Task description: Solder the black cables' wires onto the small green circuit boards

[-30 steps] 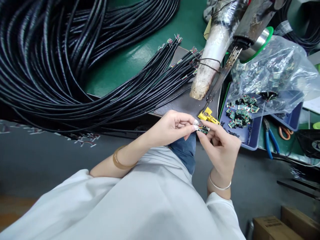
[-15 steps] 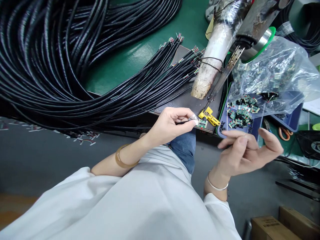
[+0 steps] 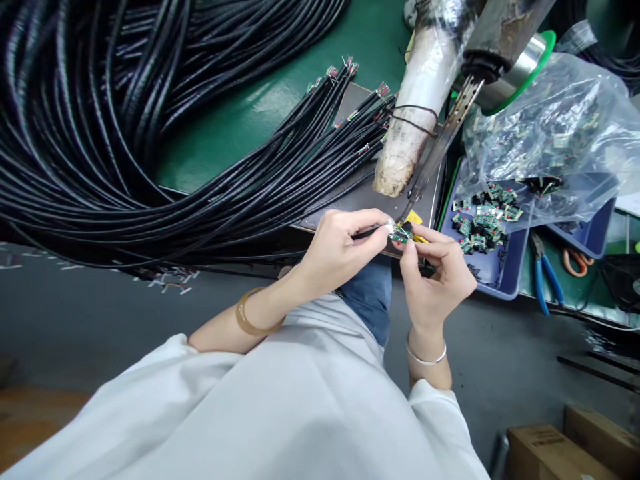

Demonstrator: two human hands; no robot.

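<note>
My left hand (image 3: 339, 248) pinches a black cable (image 3: 364, 233) near its end, where thin wires fan out. Those wires meet a small green circuit board (image 3: 401, 233), which my right hand (image 3: 436, 272) grips at its other side between thumb and fingers. Just above the board is the tip of a soldering iron (image 3: 434, 167), slanting down from the upper right. A yellow clip (image 3: 414, 217) shows partly behind my right fingers. How the wires sit on the board is too small to make out.
Long bundles of black cables (image 3: 225, 207) spread over the left of the green table (image 3: 270, 107). A white wrapped tube (image 3: 413, 113) hangs beside the iron. At right are a blue tray (image 3: 510, 280) of circuit boards, a plastic bag (image 3: 555, 127), pliers (image 3: 545, 277) and a solder spool (image 3: 515, 80).
My right hand has come left from beside the tray, its fingers closing on the circuit board. My left hand stays nearly in place with the cable. The pliers now show fully.
</note>
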